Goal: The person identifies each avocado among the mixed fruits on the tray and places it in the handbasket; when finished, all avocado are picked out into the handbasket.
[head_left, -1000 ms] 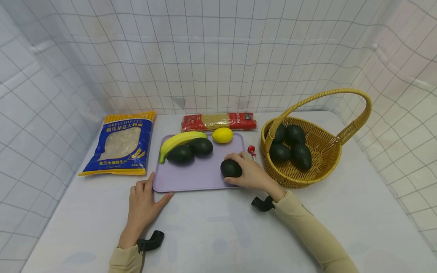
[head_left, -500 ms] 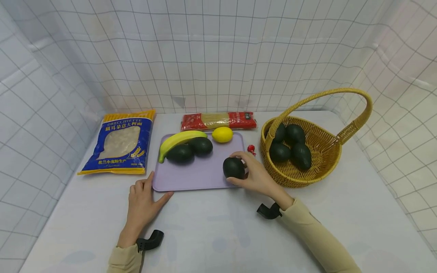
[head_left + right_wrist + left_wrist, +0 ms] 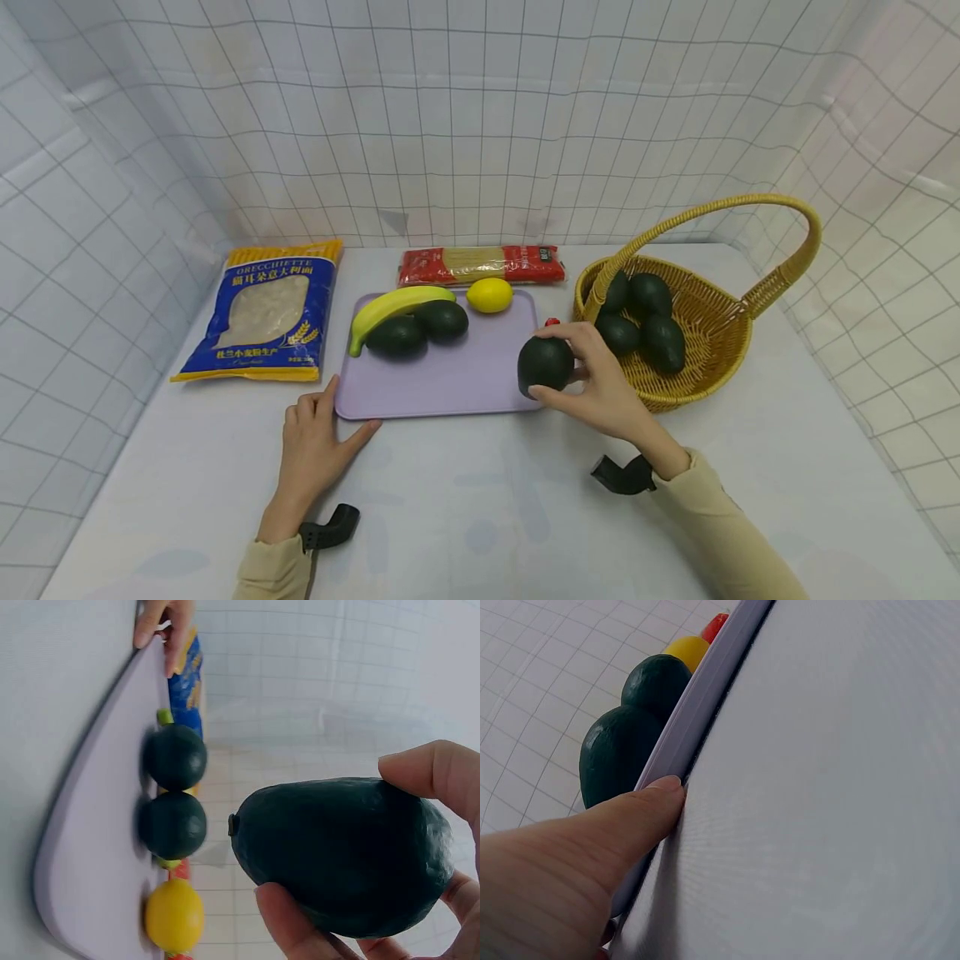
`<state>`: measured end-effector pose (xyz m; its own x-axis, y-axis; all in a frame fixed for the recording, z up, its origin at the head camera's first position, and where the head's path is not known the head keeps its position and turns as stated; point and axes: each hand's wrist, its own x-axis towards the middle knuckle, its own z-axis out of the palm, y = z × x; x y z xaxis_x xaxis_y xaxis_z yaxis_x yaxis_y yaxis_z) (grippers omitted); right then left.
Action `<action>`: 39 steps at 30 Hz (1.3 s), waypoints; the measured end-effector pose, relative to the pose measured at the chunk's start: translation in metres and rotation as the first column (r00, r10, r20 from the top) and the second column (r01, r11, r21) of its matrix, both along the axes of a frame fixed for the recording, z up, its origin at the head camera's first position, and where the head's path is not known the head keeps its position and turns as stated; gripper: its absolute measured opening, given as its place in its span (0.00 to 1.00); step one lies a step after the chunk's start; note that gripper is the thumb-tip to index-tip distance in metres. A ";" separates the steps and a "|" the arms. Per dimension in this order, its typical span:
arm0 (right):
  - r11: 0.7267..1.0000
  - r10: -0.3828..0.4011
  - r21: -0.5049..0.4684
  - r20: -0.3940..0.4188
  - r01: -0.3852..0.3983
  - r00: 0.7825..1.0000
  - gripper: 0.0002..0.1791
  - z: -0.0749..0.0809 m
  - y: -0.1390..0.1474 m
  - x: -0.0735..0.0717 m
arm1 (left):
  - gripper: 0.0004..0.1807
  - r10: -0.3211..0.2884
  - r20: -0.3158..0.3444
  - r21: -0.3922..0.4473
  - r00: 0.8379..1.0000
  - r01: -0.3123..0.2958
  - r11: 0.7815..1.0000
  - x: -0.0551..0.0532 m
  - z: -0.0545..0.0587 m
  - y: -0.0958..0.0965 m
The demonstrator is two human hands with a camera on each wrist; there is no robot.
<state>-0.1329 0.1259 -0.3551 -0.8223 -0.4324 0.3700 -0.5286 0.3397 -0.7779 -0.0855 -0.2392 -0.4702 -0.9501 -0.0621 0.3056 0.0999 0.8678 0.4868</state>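
Note:
An avocado [image 3: 337, 855], dark green with a small stem stub, is held in my right hand [image 3: 600, 383], thumb and fingers around it. In the head view it overlaps the right front corner of the lilac tray [image 3: 427, 396]; the right wrist view shows it raised above the tray's surface. My left hand [image 3: 315, 442] touches the tray's left front corner, thumb stretched along the near edge and index finger at the left side. On the tray lie a banana [image 3: 393, 307], two more avocados [image 3: 174, 825] and a yellow lemon [image 3: 490, 295].
Right of the tray stands a wicker basket [image 3: 708, 379] with a tall arched handle and several avocados [image 3: 663, 343] inside. A red-wrapped lollipop [image 3: 552, 322] is partly hidden behind my right hand. Red-packed noodles [image 3: 480, 265] lie behind the tray, a blue orecchiette bag [image 3: 258, 317] to its left.
My right hand has lifted the avocado off the tray and carried it right, toward the basket. My left hand has stayed at the tray's corner.

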 end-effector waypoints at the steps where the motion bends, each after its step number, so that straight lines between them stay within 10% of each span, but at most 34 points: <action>1: 1.000 -0.003 -0.011 -0.014 0.003 1.000 0.34 0.007 0.001 0.003 | 0.49 0.001 0.003 0.000 1.000 -0.001 1.000 0.000 0.000 0.000; 27: 0.963 -0.254 -0.123 -0.105 0.241 0.961 0.35 0.034 0.077 0.005 | 0.49 0.010 0.023 -0.001 1.000 -0.010 1.000 0.000 0.001 0.001; 39: 0.929 -0.368 -0.042 -0.023 0.367 0.929 0.29 -0.002 0.110 -0.020 | 0.49 0.005 0.023 0.004 1.000 -0.005 1.000 0.000 0.000 0.000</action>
